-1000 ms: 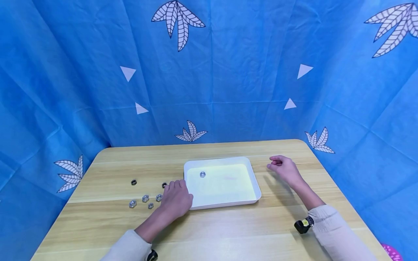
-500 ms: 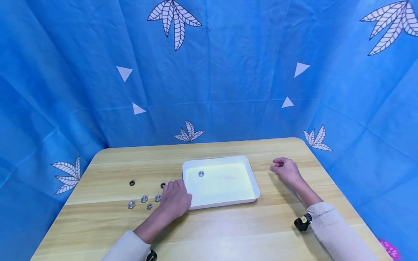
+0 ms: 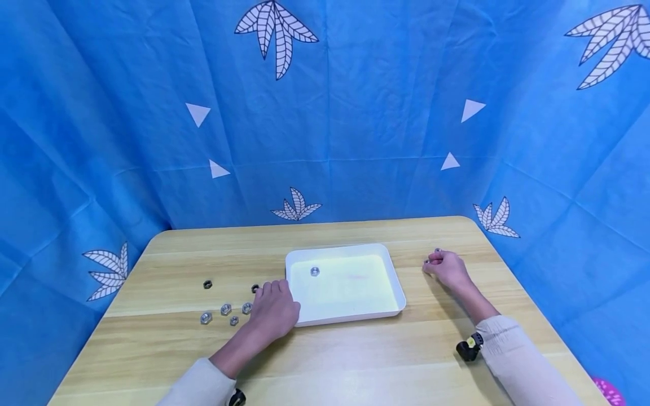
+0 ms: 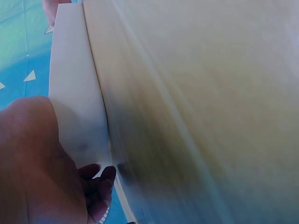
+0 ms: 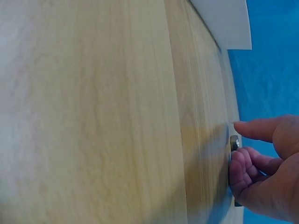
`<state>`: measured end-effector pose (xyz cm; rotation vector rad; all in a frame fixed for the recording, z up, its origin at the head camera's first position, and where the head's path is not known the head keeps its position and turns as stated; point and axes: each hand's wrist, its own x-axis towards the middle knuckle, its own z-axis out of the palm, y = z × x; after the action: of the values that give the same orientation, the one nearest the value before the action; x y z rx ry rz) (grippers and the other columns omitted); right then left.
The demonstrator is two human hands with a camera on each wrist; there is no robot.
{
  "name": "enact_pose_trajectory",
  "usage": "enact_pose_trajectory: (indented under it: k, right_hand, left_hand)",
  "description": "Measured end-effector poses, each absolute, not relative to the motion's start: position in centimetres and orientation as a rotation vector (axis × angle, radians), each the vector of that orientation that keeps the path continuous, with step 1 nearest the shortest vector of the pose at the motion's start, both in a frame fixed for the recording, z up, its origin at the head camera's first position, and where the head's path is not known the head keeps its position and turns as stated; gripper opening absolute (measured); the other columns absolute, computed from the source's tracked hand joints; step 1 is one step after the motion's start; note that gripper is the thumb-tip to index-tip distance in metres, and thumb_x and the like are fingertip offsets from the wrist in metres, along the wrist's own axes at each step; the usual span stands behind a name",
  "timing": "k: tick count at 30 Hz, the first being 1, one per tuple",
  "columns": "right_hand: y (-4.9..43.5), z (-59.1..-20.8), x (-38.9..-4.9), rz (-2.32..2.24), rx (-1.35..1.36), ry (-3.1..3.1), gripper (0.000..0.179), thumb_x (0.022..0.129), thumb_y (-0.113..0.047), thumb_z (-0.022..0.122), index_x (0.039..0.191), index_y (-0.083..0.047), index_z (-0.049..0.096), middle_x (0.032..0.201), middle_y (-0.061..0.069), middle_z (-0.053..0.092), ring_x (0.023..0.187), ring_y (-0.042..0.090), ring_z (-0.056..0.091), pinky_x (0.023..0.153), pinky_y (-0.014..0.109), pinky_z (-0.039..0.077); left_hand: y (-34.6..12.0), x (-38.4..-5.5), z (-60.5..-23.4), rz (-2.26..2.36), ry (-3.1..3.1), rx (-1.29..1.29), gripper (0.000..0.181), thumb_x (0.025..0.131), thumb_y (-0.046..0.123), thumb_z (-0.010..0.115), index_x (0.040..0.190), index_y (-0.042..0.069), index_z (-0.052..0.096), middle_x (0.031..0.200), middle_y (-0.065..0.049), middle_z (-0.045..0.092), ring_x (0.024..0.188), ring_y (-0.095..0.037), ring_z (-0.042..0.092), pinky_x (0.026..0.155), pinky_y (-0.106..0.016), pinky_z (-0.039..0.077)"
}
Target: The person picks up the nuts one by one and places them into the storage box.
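Note:
A white rectangular tray (image 3: pixel 350 319) stands on the table, with one silver nut (image 3: pixel 315 272) inside it. My left hand (image 3: pixel 274 310) grips the tray's left wall; in the left wrist view its curled fingers (image 4: pixel 99 186) lie against the outside. To the right of the tray, low at the tabletop, is my right hand (image 3: pixel 449 270). Its thumb and curled fingers are around a small metal nut (image 5: pixel 234 143), seemingly pinching it. Another nut (image 3: pixel 438 250) shows just beyond those fingers, partly hidden by them.
Left of the tray lie several silver nuts (image 3: pixel 225 309) and a dark nut (image 3: pixel 207 285). Another dark nut (image 3: pixel 255 288) sits close to my left hand. A blue patterned curtain (image 3: pixel 325 113) surrounds the wooden table (image 3: pixel 355 366).
My right hand has shifted slightly right and its thumb and fingers have drawn closer together. Two nuts now show at its fingertips. My left hand and the tray stay put.

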<state>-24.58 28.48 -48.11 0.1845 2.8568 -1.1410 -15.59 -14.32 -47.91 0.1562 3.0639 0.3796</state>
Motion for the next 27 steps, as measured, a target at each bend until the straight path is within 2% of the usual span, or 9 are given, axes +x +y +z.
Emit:
enact_pose_trajectory:
  k: [10, 18, 27]
  right_hand:
    - [28.58, -48.41, -24.91, -1.135, 0.208, 2.861, 0.037, 0.092, -0.012, 0.074, 0.121, 0.011, 0.067, 0.103, 0.021, 0.072, 0.094, 0.029, 0.068, 0.085, 0.039, 0.054]
    - [28.65, -48.78, -25.08, -1.156, 0.228, 2.863, 0.034, 0.094, -0.013, 0.073, 0.119, 0.010, 0.068, 0.106, 0.022, 0.072, 0.096, 0.031, 0.068, 0.089, 0.044, 0.054]
    - [28.69, -48.80, -25.19, -1.148, 0.250, 2.860, 0.029, 0.096, -0.013, 0.071, 0.116, 0.008, 0.069, 0.105, 0.022, 0.072, 0.097, 0.032, 0.067, 0.090, 0.045, 0.054]
  left_hand:
    - [-14.13, -15.51, -47.87, 0.377, 3.092, 0.157, 0.036, 0.097, 0.029, 0.055, 0.111, -0.004, 0.051, 0.095, -0.014, 0.052, 0.089, -0.030, 0.043, 0.085, -0.044, 0.035]
    - [-14.18, -15.48, -47.72, 0.355, 3.069, 0.153, 0.036, 0.097, 0.029, 0.053, 0.112, -0.003, 0.051, 0.096, -0.014, 0.051, 0.090, -0.030, 0.043, 0.085, -0.043, 0.035]
    - [-14.07, -15.51, -47.71, 0.351, 3.066, 0.156, 0.034, 0.098, 0.028, 0.054, 0.111, -0.003, 0.051, 0.095, -0.013, 0.051, 0.088, -0.029, 0.043, 0.084, -0.042, 0.035]
